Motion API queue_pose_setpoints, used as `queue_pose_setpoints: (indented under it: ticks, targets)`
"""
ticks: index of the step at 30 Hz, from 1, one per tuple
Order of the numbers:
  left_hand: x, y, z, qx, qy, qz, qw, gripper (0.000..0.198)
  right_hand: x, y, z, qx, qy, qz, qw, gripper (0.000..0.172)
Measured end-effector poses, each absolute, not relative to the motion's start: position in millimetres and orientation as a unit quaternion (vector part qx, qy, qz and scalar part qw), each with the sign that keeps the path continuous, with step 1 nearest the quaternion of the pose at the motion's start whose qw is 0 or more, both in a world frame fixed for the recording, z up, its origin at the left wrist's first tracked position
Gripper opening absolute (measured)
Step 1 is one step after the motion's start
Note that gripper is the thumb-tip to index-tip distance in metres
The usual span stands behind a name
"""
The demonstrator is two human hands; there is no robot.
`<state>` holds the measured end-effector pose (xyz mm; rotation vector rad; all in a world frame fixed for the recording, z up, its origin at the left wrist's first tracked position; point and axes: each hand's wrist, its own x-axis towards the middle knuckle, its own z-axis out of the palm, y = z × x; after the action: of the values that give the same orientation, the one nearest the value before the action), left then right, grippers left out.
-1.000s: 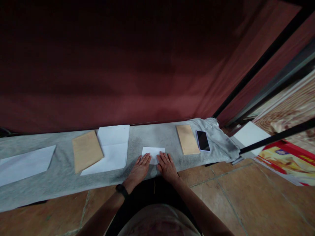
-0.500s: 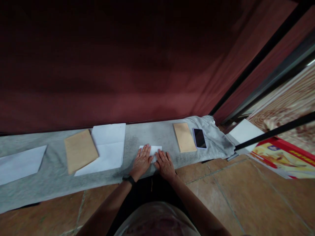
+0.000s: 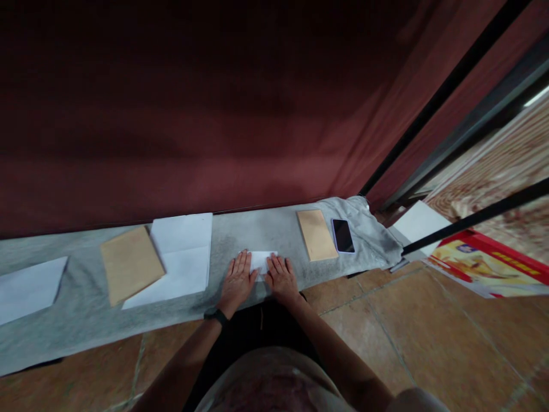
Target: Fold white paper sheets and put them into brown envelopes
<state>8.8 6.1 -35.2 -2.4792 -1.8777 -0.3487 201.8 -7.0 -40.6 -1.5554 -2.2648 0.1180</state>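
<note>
A small folded piece of white paper (image 3: 259, 261) lies on the grey cloth (image 3: 249, 229) in front of me. My left hand (image 3: 239, 279) rests flat on its left side, fingers stretched forward; a dark band circles that wrist. On the paper's right side lies my right hand (image 3: 282, 278), also flat with its fingers stretched out. The paper's middle shows between the hands, and its two ends are partly covered by them. Neither hand grips anything.
To the left, a brown paper piece (image 3: 132, 264) overlaps white sheets (image 3: 189, 257), with another white sheet (image 3: 30, 286) further left. At right lie a tan envelope-like piece (image 3: 317, 234) and a phone (image 3: 343, 236). Beyond stand a black pole (image 3: 472, 218) and a red-yellow box (image 3: 484, 263).
My hands have spread slightly apart, so more of the folded paper shows between them. The whole view has shifted a little.
</note>
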Motion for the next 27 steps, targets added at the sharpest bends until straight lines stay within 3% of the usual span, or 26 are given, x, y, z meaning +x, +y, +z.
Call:
queue_pose_setpoints:
  ticks: [7,14,27]
  targets:
    - [18,5,-35,-0.779,-0.613,-0.126,0.024,0.064,225,-12,-43,-0.578,-0.791,0.031,0.198,0.052]
    - [65,-7,-32,-0.856,-0.505,-0.102,-0.031,0.056,229,-10,-41,-0.583,-0.785,0.052,0.202,0.047]
    - [64,13,-35,-0.844,-0.527,-0.094,-0.039,0.056,226,-10,-39,-0.592,-0.776,0.05,0.211,0.044]
